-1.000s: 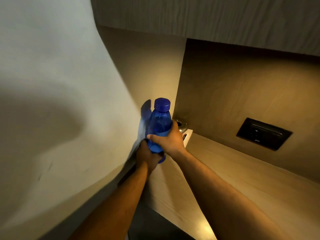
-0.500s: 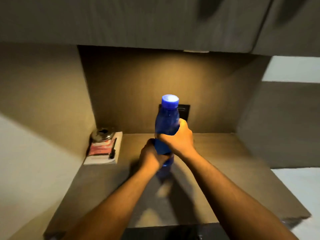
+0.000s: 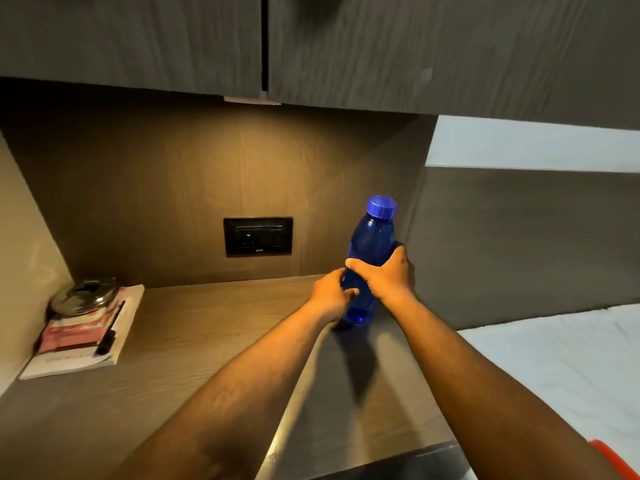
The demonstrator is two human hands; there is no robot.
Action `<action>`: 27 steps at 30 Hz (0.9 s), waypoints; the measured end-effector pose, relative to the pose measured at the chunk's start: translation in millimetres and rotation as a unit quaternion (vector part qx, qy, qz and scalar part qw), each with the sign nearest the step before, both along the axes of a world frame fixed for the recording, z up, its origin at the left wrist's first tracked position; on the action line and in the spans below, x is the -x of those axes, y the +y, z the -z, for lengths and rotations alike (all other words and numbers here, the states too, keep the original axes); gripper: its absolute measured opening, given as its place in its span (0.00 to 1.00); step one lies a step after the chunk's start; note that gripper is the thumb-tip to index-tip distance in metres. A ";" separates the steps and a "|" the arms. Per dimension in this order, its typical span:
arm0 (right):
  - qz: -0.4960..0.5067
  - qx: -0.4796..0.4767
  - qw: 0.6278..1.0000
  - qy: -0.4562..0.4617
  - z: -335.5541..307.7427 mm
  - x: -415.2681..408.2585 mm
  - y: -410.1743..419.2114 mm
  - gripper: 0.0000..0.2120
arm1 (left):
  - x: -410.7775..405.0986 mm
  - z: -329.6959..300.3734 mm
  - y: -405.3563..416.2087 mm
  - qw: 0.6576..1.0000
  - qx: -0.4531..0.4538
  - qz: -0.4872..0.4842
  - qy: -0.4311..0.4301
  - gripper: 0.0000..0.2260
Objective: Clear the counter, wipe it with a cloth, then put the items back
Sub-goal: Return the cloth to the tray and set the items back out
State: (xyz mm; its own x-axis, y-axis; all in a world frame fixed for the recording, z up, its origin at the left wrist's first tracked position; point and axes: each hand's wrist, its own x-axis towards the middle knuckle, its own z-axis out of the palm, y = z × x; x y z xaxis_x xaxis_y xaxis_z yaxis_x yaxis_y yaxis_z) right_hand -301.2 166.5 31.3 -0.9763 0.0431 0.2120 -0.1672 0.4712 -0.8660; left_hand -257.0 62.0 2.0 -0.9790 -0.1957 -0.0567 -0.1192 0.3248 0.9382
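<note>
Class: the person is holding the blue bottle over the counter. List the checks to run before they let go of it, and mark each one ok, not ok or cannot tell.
1. Bottle upright: ok.
2. Cap on: ok; tightness cannot tell.
3. Right hand grip around the bottle's middle: ok.
4. Left hand steadying the lower part: ok.
5. Base resting on the counter: cannot tell.
6. Clear of the books in the left corner: ok.

bottle [image 3: 370, 258] right on counter [image 3: 207, 341], books [image 3: 83, 337] left

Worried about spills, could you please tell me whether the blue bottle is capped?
Capped: the blue plastic bottle stands upright with its blue screw cap on.
</note>
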 end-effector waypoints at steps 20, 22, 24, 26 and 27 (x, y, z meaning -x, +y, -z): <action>0.095 -0.021 0.983 0.155 8.2 1.9 -5.1 0.47 | 19.8 10.3 -10.4 0.998 -0.047 -0.017 -0.047 0.27; 0.084 -0.023 0.944 0.317 0.4 -22.4 -31.1 0.39 | 7.0 10.0 -37.0 0.998 0.014 -0.053 -0.026 0.25; 0.017 -0.002 0.942 0.335 -3.8 -46.7 -66.3 0.33 | -14.1 7.5 -73.6 0.992 0.080 -0.095 -0.026 0.22; -0.063 0.017 0.965 0.252 -5.8 -64.8 -100.1 0.31 | -39.2 3.2 -112.9 0.980 0.130 -0.146 -0.031 0.21; -0.103 0.013 0.973 0.207 -4.6 -73.1 -117.4 0.29 | -54.4 1.7 -133.7 0.973 0.142 -0.178 -0.031 0.21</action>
